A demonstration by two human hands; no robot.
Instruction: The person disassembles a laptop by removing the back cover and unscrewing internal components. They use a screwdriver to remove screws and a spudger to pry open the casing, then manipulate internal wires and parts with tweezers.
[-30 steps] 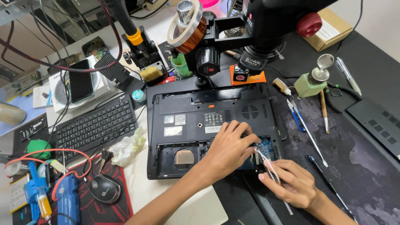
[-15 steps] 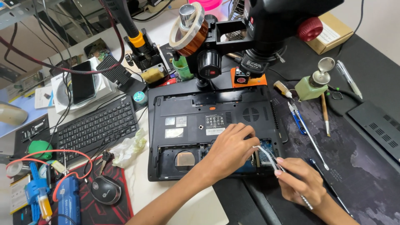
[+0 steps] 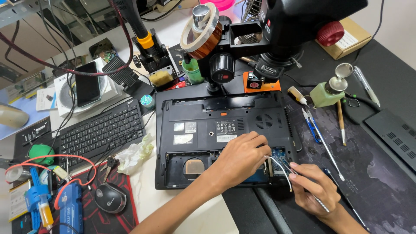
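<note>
A black laptop (image 3: pixel 208 117) lies upside down with its bottom bay uncovered. My left hand (image 3: pixel 240 158) rests on the open bay, fingers pressed down near a small circuit card (image 3: pixel 278 154) at the bay's right end. Thin white and black wires (image 3: pixel 281 167) curl up from that card. My right hand (image 3: pixel 314 188) holds slim metal tweezers (image 3: pixel 303 184) whose tips reach the wires beside the card. A microscope head (image 3: pixel 281 30) hangs above the laptop's far edge.
A black keyboard (image 3: pixel 97 132), a mouse (image 3: pixel 110 197) and a crumpled tissue (image 3: pixel 134 154) lie left of the laptop. On the dark mat (image 3: pixel 372 173) at right are blue-handled cutters (image 3: pixel 314 128), a brush, a green pump bottle (image 3: pixel 331 93) and a black cover panel (image 3: pixel 392 134).
My right hand has shifted a little right and down with the tweezers, and the wires now stand lifted clear of the card. My left hand stays on the bay.
</note>
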